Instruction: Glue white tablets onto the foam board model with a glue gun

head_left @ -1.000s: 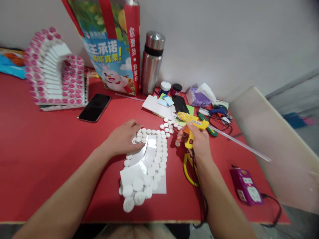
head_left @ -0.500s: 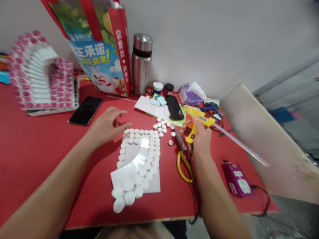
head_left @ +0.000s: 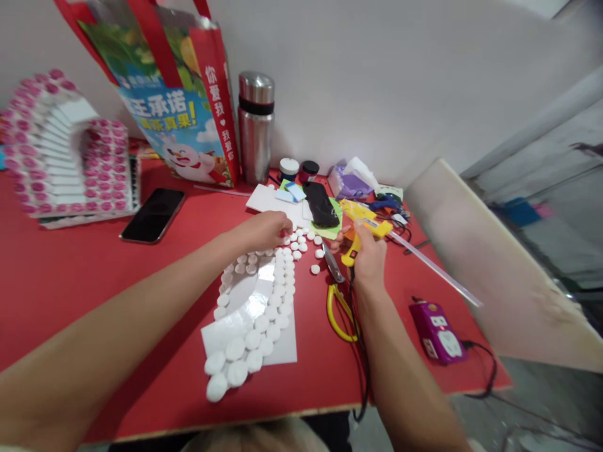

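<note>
My right hand (head_left: 370, 257) grips a yellow hot glue gun (head_left: 365, 216) by its handle, with a long clear glue stick (head_left: 433, 270) jutting out of its back. The fingers of my left hand (head_left: 269, 230) are drawn together at the edge of a loose pile of small white round discs (head_left: 301, 238); what they pinch is hidden. Just below lies a white card piece (head_left: 242, 320), partly covered with shiny clear tape and bordered by rows of similar discs. Yellow-handled scissors (head_left: 340, 314) rest between it and my right forearm.
A finished-looking pink-and-white arched model (head_left: 66, 150), a phone (head_left: 153, 215), a shopping bag (head_left: 179, 113) and a steel flask (head_left: 257, 129) stand left and behind. A black phone-shaped object (head_left: 321, 204) and tissue pack (head_left: 349, 182) are at the back. A purple power adapter (head_left: 438, 331) sits right.
My left hand has moved right, from above the card's upper left corner to the loose discs, and its fingers have closed. My right hand still holds the glue gun; the view has shifted slightly.
</note>
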A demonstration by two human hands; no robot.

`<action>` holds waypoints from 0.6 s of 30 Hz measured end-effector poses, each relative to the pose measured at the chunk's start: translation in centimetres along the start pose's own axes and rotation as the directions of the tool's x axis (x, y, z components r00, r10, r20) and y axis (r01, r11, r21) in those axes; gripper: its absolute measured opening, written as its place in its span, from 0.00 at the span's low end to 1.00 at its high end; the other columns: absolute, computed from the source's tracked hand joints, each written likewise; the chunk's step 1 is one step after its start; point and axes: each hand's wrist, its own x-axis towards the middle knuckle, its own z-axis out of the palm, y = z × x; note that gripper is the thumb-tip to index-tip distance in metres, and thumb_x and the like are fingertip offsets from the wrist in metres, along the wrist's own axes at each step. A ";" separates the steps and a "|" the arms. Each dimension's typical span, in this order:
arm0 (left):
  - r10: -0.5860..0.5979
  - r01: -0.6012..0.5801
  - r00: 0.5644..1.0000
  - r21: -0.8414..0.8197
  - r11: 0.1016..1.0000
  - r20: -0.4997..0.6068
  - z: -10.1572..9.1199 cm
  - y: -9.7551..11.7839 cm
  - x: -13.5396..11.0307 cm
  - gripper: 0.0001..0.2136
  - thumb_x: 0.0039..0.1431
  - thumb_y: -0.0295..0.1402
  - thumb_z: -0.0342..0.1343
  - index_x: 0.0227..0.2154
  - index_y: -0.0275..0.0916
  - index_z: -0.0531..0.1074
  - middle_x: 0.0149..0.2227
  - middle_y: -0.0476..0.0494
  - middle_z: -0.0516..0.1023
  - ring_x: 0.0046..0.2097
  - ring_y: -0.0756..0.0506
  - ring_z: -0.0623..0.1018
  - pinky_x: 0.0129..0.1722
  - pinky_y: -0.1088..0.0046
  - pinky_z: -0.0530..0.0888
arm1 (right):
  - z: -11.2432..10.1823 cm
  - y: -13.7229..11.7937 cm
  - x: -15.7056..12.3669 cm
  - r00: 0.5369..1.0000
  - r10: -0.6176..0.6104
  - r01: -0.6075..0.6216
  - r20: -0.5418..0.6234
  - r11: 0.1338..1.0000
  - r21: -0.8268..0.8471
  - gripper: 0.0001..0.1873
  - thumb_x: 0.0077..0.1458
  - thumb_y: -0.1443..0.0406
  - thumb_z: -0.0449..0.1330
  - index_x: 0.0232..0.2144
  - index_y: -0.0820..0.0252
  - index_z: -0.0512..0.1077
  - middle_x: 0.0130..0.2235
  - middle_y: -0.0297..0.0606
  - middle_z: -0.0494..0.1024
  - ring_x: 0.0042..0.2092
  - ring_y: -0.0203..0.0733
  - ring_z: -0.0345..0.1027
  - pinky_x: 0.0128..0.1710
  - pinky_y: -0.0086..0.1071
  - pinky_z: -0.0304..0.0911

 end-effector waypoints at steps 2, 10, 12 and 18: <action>0.011 -0.011 1.000 0.007 1.000 0.007 0.5 0.1 0.2 0.11 0.50 0.25 0.55 0.35 0.37 0.80 0.38 0.40 0.79 0.37 0.43 0.76 0.37 0.69 0.68 | 0.1 0.0 0.0 1.000 0.004 -0.004 0.009 1.000 -0.005 0.17 0.54 0.53 0.67 0.25 0.60 0.74 0.22 0.33 0.76 0.22 0.37 0.72 0.23 0.30 0.71; -0.061 0.051 0.995 -0.129 0.990 -0.077 1.2 -0.3 0.0 0.09 0.50 0.24 0.57 0.34 0.36 0.78 0.37 0.40 0.80 0.40 0.41 0.78 0.42 0.65 0.73 | 0.4 0.1 -0.1 0.999 0.033 -0.033 0.009 0.999 -0.008 0.18 0.53 0.53 0.67 0.24 0.62 0.74 0.22 0.34 0.76 0.21 0.37 0.71 0.21 0.29 0.70; -0.147 0.103 0.983 -0.325 0.940 -0.114 0.6 -0.3 -1.5 0.09 0.56 0.29 0.57 0.39 0.35 0.77 0.37 0.40 0.81 0.38 0.44 0.79 0.40 0.65 0.75 | 0.5 0.1 -0.2 0.999 0.043 -0.043 0.022 0.999 0.002 0.18 0.53 0.53 0.68 0.25 0.62 0.74 0.22 0.34 0.76 0.21 0.37 0.72 0.22 0.30 0.71; -0.385 -0.047 0.922 -0.999 0.002 -0.044 -0.8 0.2 -8.2 0.11 0.55 0.29 0.65 0.42 0.36 0.78 0.36 0.43 0.81 0.38 0.48 0.81 0.40 0.71 0.78 | 1.0 -0.3 -1.3 0.978 0.092 -0.089 0.189 0.996 -0.023 0.18 0.55 0.52 0.68 0.26 0.62 0.76 0.23 0.35 0.77 0.24 0.40 0.75 0.24 0.30 0.72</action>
